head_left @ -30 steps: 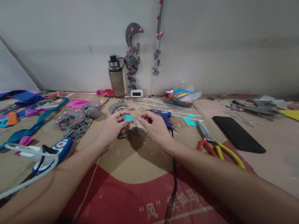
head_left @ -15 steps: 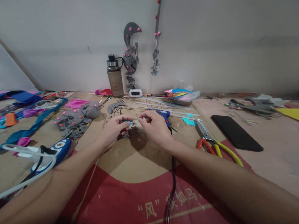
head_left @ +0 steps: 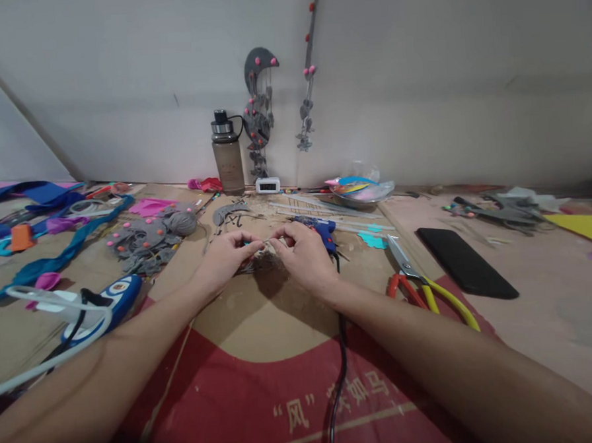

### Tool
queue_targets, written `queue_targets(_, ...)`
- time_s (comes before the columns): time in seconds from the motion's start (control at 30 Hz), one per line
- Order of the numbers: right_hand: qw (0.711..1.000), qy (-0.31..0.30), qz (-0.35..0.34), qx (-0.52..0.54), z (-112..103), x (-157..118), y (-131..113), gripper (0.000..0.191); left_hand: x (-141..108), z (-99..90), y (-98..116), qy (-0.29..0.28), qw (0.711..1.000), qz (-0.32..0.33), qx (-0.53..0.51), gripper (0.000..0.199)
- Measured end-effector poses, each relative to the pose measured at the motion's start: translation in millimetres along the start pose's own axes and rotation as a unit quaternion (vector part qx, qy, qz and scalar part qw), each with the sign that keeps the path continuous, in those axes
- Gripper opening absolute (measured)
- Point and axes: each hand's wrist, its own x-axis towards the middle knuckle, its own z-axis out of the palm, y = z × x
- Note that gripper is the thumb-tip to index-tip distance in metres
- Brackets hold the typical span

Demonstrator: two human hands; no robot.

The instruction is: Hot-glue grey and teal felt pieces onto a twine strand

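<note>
My left hand is closed in a pinch, thumb against forefinger, over the middle of the cardboard work surface. Close on its right, my right hand pinches in the same way. The fingertips nearly meet, and what they grip is too small to make out. A blue glue gun lies just behind my right hand, partly hidden by it. Behind my left hand rests a grey felt crescent. Light blue flower cutouts lie to the right of the glue gun.
Scissors with red and yellow handles and a black phone lie at right. A bottle and small clock stand by the wall. Grey decorated felt sits at left. A black cord runs toward me.
The fingertips of both hands have drawn closer together, and the light blue bit seen at my left fingers no longer shows. The view has shifted slightly.
</note>
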Motion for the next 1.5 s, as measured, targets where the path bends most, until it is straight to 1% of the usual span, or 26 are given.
queue_targets(0.1, 1.0, -0.004, 0.008, 0.015, 1, 0, 2, 0.012, 1, -0.9, -2, 0.002, 1.0, -0.003, 0.015, 0.028)
queue_targets(0.23, 0.999, -0.022, 0.034, 0.031, 3, 0, 4, 0.012, 2, -2.9, -2, -0.011, 0.999, -0.017, 0.029, 0.029)
queue_targets(0.4, 0.994, -0.069, 0.074, 0.039, 4, -2, 4, 0.013, 0, -6.8, 7, -0.026, 0.991, -0.019, 0.132, 0.027)
queue_targets(0.47, 0.992, -0.094, 0.071, 0.037, 4, -3, 5, 0.013, 1, -9.3, 7, -0.022, 0.987, -0.011, 0.16, 0.025)
queue_targets(0.57, 0.992, -0.111, 0.045, 0.037, 4, -2, 6, 0.015, 6, -16.3, 5, -0.007, 0.988, 0.006, 0.152, 0.025)
queue_targets(0.63, 0.992, -0.113, 0.037, 0.04, 4, 0, 8, 0.016, 10, -23.6, 4, 0.031, 0.992, 0.013, 0.122, 0.026)
queue_targets(0.7, 0.992, -0.109, 0.043, 0.046, 3, 2, 11, 0.014, 16, -32.3, 5, 0.08, 0.992, 0.042, 0.092, 0.024)
queue_targets(0.73, 0.992, -0.106, 0.045, 0.05, 3, 3, 12, 0.013, 18, -36.7, 6, 0.112, 0.991, 0.058, 0.05, 0.022)
queue_targets(0.77, 0.992, -0.104, 0.045, 0.056, 3, 4, 14, 0.013, 21, -41.0, 8, 0.147, 0.986, 0.074, 0.009, 0.019)
queue_targets(0.83, 0.992, -0.102, 0.044, 0.066, 3, 6, 17, 0.013, 25, -48.6, 10, 0.191, 0.974, 0.102, -0.062, 0.013)
queue_targets(0.9, 0.99, -0.106, 0.049, 0.081, 2, 8, 16, 0.012, 29, -54.5, 11, 0.222, 0.96, 0.12, -0.12, 0.008)
queue_targets(0.97, 0.985, -0.11, 0.069, 0.112, -2, 9, 10, 0.012, 31, -58.6, 11, 0.247, 0.945, 0.125, -0.171, 0.005)
queue_targets(1.07, 0.966, -0.135, 0.121, 0.186, -12, 11, -5, 0.015, 34, -62.7, 11, 0.276, 0.926, 0.125, -0.226, 0.007)
queue_targets(1.13, 0.945, -0.167, 0.164, 0.23, -21, 12, -14, 0.014, 35, -65.1, 11, 0.289, 0.917, 0.126, -0.244, 0.01)
queue_targets(1.2, 0.92, -0.194, 0.189, 0.284, -29, 13, -20, 0.013, 37, -67.7, 10, 0.302, 0.912, 0.127, -0.249, 0.013)
queue_targets(1.3, 0.875, -0.213, 0.177, 0.398, -38, 15, -21, 0.015, 39, -71.8, 6, 0.324, 0.906, 0.125, -0.243, 0.014)
queue_targets(1.37, 0.84, -0.239, 0.16, 0.461, -44, 17, -20, 0.018, 41, -74.3, 1, 0.338, 0.902, 0.119, -0.239, 0.012)
queue_targets(1.43, 0.809, -0.276, 0.149, 0.496, -52, 18, -22, 0.024, 43, -76.8, -4, 0.346, 0.901, 0.113, -0.237, 0.01)
queue_targets(1.5, 0.793, -0.294, 0.146, 0.513, -61, 20, -24, 0.028, 44, -79.3, -10, 0.348, 0.901, 0.113, -0.233, 0.008)
